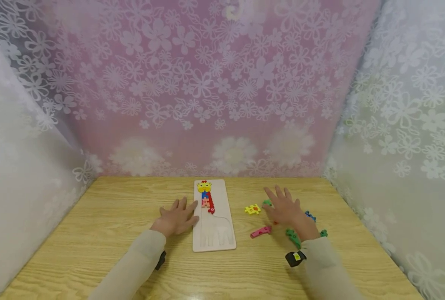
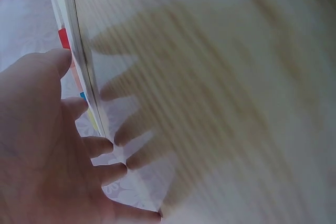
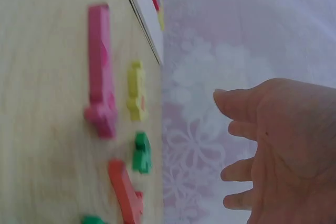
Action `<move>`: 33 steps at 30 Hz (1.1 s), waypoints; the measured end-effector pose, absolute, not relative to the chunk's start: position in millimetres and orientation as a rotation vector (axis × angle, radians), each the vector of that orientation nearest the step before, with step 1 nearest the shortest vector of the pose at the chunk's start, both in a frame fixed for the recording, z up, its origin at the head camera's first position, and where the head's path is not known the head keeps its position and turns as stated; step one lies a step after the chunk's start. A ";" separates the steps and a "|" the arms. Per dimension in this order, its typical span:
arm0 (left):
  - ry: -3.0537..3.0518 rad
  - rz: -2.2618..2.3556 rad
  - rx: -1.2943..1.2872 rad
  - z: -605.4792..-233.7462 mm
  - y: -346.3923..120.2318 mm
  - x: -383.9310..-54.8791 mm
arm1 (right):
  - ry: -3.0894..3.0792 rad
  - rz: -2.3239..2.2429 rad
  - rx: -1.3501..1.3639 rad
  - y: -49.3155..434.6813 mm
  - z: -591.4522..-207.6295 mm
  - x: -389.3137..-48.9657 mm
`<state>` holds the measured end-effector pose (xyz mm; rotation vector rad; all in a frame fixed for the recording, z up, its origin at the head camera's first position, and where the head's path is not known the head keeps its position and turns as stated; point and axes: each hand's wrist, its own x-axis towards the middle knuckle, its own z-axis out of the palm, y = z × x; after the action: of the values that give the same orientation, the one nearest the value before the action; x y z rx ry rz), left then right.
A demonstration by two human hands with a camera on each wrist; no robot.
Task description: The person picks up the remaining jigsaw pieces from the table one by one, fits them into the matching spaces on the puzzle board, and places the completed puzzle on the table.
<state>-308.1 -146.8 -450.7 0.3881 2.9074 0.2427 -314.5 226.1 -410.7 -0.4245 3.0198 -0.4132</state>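
A pale wooden puzzle board (image 1: 215, 233) lies on the table with a giraffe-shaped recess. At its far end are a yellow giraffe head (image 1: 204, 187), a blue piece, a pink piece (image 1: 205, 203) and a red mane strip (image 1: 211, 203). My left hand (image 1: 175, 218) is at the board's left edge with fingers spread; its thumb and forefinger reach the rim. Over the loose pieces hovers my right hand (image 1: 286, 210), fingers apart and holding nothing. Around it lie a yellow piece (image 1: 252, 209), a magenta piece (image 1: 261, 232), green pieces (image 1: 293, 237) and an orange-red piece (image 3: 125, 190).
A blue piece (image 1: 310, 216) lies right of the right wrist, and another green piece (image 1: 323, 233) is beside the sleeve. Flower-patterned curtains (image 1: 222, 91) enclose the wood-grain table (image 1: 132, 196) at the back and both sides.
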 end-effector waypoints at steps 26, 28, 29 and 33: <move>2.913 0.193 0.402 -452.9 -147.5 -308.9 | 2.992 -0.500 -0.645 248.0 -431.4 -356.0; 2.917 0.179 0.406 -453.0 -148.0 -310.1 | 2.991 -0.479 -0.629 245.4 -432.6 -357.7; 2.919 0.170 0.409 -453.2 -148.2 -310.8 | 2.991 -0.463 -0.609 244.2 -433.0 -358.5; 2.923 0.140 0.412 -451.6 -148.7 -311.3 | 2.989 -0.422 -0.574 240.4 -431.9 -359.2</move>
<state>-311.3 -148.7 -451.6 0.4121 2.9234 0.1402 -359.2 240.4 -431.9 -0.5737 2.9890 -0.4223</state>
